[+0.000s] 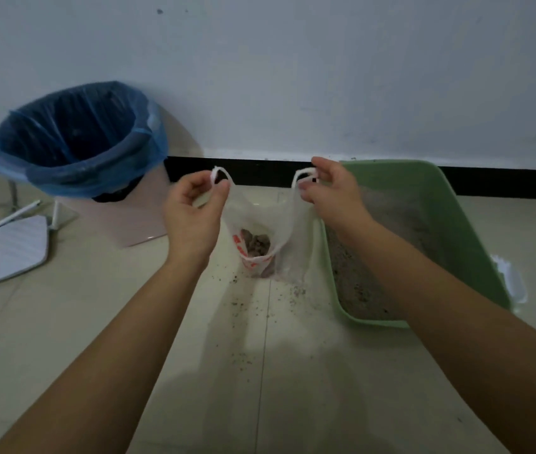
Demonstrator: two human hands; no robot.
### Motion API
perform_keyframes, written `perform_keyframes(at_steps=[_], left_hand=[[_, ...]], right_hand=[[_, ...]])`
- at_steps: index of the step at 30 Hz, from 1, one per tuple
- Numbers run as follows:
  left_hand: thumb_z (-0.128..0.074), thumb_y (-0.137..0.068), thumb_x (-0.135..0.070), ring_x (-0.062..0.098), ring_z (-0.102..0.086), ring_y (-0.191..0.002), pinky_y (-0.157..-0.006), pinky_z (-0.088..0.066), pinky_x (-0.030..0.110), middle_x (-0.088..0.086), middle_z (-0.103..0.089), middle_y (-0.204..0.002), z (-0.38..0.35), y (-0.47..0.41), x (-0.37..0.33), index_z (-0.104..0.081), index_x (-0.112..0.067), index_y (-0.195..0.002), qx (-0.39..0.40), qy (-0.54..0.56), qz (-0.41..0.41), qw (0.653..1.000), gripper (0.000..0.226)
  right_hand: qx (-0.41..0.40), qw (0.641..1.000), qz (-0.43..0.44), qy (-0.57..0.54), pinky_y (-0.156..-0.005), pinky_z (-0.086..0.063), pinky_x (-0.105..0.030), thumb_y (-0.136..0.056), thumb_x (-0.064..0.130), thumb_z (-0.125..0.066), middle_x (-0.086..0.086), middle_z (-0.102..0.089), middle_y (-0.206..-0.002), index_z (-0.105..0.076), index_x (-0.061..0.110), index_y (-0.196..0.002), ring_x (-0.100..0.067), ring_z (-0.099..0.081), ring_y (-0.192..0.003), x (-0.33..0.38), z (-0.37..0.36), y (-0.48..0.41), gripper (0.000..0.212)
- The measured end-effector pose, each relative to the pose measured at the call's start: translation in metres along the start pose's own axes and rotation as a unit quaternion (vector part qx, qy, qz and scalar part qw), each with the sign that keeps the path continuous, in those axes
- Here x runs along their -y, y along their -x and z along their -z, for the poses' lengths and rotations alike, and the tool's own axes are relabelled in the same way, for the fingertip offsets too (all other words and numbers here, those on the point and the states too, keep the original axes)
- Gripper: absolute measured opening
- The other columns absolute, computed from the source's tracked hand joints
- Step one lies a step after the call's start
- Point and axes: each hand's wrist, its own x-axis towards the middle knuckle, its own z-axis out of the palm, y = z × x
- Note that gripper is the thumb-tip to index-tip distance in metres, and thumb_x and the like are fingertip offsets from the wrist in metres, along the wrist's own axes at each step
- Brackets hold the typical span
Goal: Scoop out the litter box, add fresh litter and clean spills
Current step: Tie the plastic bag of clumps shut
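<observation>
A thin white plastic bag (253,224) with red print hangs open between my hands, with dark litter clumps at its bottom. My left hand (194,211) pinches the left handle loop. My right hand (332,194) pinches the right handle loop. The bag's base rests on or just above the tiled floor. To the right lies the green litter box (456,224), holding grey litter; my right forearm crosses over it. Spilled litter grains (247,306) are scattered on the floor in front of the bag.
A bin lined with a blue bag (76,139) stands at the back left against the white wall. A white flat object with rods (11,247) lies at the left. Something white (508,276) pokes out behind the box's right rim.
</observation>
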Motion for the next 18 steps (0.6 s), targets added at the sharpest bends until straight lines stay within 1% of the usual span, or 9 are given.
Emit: perform_keyframes(at_steps=[1,3,4,5,7,10,13,16,18], left_hand=[[-0.078,-0.08,-0.036,0.009,-0.057,-0.112,-0.096,-0.05,0.026,-0.001,-0.06,-0.122,0.002,0.0,0.004,-0.058,-0.026,-0.123,0.008,-0.03,-0.001,1.0,0.048],[-0.081,-0.072,-0.052,0.002,-0.037,-0.132,-0.107,-0.036,0.023,-0.005,-0.039,-0.147,0.009,-0.002,0.013,-0.032,-0.032,-0.146,0.02,-0.095,0.005,0.995,0.091],[-0.08,-0.068,-0.059,0.002,-0.027,-0.138,-0.112,-0.03,0.027,-0.005,-0.027,-0.155,0.014,-0.003,0.02,-0.019,-0.032,-0.151,0.027,-0.116,0.011,0.993,0.107],[-0.079,-0.066,-0.064,0.004,-0.019,-0.142,-0.116,-0.025,0.033,-0.005,-0.018,-0.159,0.018,-0.004,0.028,-0.01,-0.032,-0.153,0.036,-0.13,0.024,0.991,0.116],[-0.076,-0.063,-0.07,0.012,-0.01,-0.148,-0.119,-0.021,0.045,-0.006,-0.006,-0.163,0.024,-0.007,0.044,0.0,-0.031,-0.154,0.067,-0.154,0.066,0.984,0.124],[-0.073,-0.063,-0.073,0.018,-0.002,-0.15,-0.12,-0.016,0.051,-0.005,0.004,-0.163,0.025,-0.017,0.065,0.01,-0.031,-0.154,0.134,-0.202,0.087,0.966,0.13],[-0.071,-0.065,-0.074,0.02,0.001,-0.15,-0.119,-0.014,0.055,-0.004,0.007,-0.163,0.017,-0.037,0.064,0.016,-0.039,-0.15,0.188,-0.228,0.054,0.954,0.127],[-0.068,-0.075,-0.067,0.019,0.008,-0.15,-0.12,-0.008,0.051,-0.002,0.01,-0.163,0.003,-0.056,0.052,0.009,-0.044,-0.151,0.24,-0.247,0.026,0.939,0.111],[-0.064,-0.082,-0.061,0.02,0.011,-0.149,-0.12,-0.01,0.051,-0.004,0.012,-0.163,-0.006,-0.066,0.046,-0.015,-0.053,-0.148,0.281,-0.227,0.034,0.932,0.082]], right_hand=[[-0.005,1.0,0.001,-0.005,-0.071,-0.054,-0.015,-0.092,-0.001,-0.055,0.001,-0.052,-0.13,-0.041,0.014,-0.145,-0.005,-0.061,-0.099,-0.005,0.0,0.001,0.058],[-0.041,0.999,0.022,-0.009,-0.093,-0.053,-0.03,-0.093,0.01,-0.049,0.002,-0.044,-0.142,-0.036,0.018,-0.148,-0.008,-0.055,-0.116,-0.013,-0.003,0.007,0.057],[-0.07,0.997,0.032,0.0,-0.103,-0.047,-0.038,-0.094,0.02,-0.046,0.002,-0.042,-0.144,-0.035,0.02,-0.149,-0.01,-0.05,-0.123,-0.017,-0.007,0.012,0.056],[-0.095,0.994,0.039,0.018,-0.109,-0.04,-0.04,-0.096,0.028,-0.042,0.003,-0.039,-0.146,-0.034,0.021,-0.15,-0.009,-0.043,-0.127,-0.021,-0.011,0.02,0.055],[-0.109,0.991,0.054,0.051,-0.113,-0.029,-0.037,-0.1,0.045,-0.036,0.004,-0.025,-0.154,-0.023,0.021,-0.154,-0.01,-0.031,-0.134,-0.031,-0.022,0.038,0.06],[-0.05,0.99,0.077,0.107,-0.116,-0.015,-0.046,-0.085,0.075,-0.038,0.01,0.005,-0.161,0.002,0.031,-0.155,-0.018,-0.004,-0.148,-0.05,-0.037,0.052,0.092],[-0.001,0.978,0.078,0.191,-0.116,-0.003,-0.045,-0.076,0.075,-0.056,0.014,0.019,-0.16,0.02,0.031,-0.152,-0.01,0.013,-0.146,-0.065,-0.046,0.047,0.116],[0.006,0.976,0.045,0.214,-0.12,-0.002,-0.042,-0.072,0.062,-0.075,0.009,0.019,-0.161,0.025,0.028,-0.15,-0.013,0.011,-0.148,-0.071,-0.052,0.039,0.131],[0.002,0.986,0.038,0.164,-0.121,-0.014,-0.044,-0.074,0.053,-0.078,0.005,0.005,-0.163,0.023,0.03,-0.151,-0.016,-0.003,-0.15,-0.069,-0.057,0.032,0.128]])
